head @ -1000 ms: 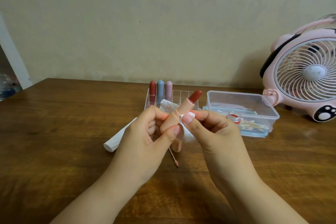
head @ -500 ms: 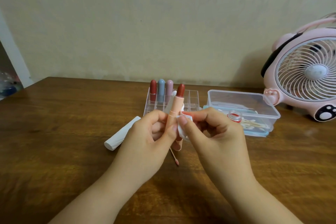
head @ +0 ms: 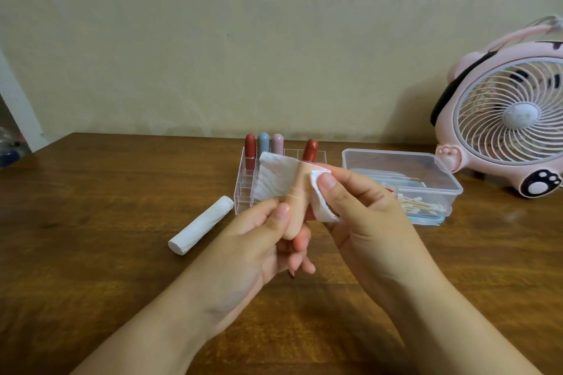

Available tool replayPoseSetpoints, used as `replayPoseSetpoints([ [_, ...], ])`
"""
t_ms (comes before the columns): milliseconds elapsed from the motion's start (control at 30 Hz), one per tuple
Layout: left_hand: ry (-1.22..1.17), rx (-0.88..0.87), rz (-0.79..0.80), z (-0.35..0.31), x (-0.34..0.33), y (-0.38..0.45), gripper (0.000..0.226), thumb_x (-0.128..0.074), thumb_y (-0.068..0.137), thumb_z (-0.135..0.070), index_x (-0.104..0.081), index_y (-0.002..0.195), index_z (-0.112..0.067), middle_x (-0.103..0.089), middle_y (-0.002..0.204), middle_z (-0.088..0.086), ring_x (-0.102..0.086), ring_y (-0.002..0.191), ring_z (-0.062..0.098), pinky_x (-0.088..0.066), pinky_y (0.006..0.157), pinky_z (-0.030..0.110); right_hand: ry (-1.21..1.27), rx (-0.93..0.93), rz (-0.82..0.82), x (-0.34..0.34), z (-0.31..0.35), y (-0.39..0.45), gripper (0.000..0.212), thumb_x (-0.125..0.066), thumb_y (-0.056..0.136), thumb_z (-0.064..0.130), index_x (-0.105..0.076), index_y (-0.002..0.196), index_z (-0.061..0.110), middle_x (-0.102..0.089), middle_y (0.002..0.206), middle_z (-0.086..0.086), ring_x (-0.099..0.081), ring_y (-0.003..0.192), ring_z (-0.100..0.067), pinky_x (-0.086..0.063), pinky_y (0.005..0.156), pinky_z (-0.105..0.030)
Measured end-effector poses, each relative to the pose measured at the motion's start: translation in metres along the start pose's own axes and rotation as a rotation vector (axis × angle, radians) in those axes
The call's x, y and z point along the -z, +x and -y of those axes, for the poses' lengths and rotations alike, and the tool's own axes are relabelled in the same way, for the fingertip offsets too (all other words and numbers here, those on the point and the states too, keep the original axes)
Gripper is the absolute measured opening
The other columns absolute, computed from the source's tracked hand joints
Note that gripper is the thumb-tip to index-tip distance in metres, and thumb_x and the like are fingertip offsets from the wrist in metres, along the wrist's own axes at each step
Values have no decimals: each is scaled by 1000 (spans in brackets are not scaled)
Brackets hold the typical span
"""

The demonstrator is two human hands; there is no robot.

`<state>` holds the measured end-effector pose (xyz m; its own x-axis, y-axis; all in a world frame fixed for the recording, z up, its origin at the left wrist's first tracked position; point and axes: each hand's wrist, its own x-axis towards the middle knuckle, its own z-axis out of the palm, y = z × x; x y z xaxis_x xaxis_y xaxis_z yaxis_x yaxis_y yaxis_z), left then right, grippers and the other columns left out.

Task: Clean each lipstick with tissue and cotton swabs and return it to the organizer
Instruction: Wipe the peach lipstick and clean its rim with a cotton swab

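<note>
Lipstick point(head: 297, 201) stands uncapped in your left hand point(head: 259, 240), gripped by its peach tube, just in front of the organizer point(head: 243, 189). Your right hand point(head: 359, 213) pinches tissue point(head: 320, 204) against it. Press too hard and the red bullet could smear or snap.

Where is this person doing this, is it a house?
Probably a room at home: a brown wooden table against a patterned beige wall, a pink cartoon-animal desk fan, and a clear plastic lipstick organizer.
</note>
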<state>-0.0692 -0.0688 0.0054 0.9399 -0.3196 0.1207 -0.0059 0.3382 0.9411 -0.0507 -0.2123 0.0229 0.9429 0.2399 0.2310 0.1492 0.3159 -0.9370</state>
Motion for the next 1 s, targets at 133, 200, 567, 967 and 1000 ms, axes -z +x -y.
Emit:
replayPoseSetpoints([
  [133,50,12,32,3,2,1,30,-48,87,-37,-65,87,-11,-49,68,5,-44,58,14,-51,68,28,26,-16,151,-5,2,-1,26,-54,88,22,-63,100,0,-54,66,-27,-51,48,-31,-42,42,-34],
  [200,82,28,40,5,2,0,36,-48,84,-37,-61,95,-6,-50,68,4,-44,58,12,-50,69,28,-3,-19,192,-3,3,-1,28,-53,91,23,-62,97,-2,-53,63,-27,-52,48,-31,-42,43,-35],
  [567,537,-301,-288,8,3,1,13,-74,77,-20,-63,81,-15,-70,76,9,-67,72,26,-57,58,30,-321,78,18,-7,0,-4,33,-53,83,34,-70,89,7,-56,81,-39,-56,75,-44,-49,61,-22],
  [967,420,-227,-133,2,4,3,33,-63,78,-49,-62,59,-21,-57,60,-4,-54,58,8,-48,62,23,-220,86,35,-10,0,-5,31,-51,84,28,-67,84,1,-64,61,-11,-60,55,-15,-51,53,-15],
  [1000,435,-255,-164,2,6,4,30,-66,77,-47,-66,65,-20,-61,62,-3,-56,59,8,-48,61,21,-191,83,28,-11,-1,-5,31,-52,82,27,-67,84,0,-65,61,-6,-61,54,-10,-49,52,-13],
])
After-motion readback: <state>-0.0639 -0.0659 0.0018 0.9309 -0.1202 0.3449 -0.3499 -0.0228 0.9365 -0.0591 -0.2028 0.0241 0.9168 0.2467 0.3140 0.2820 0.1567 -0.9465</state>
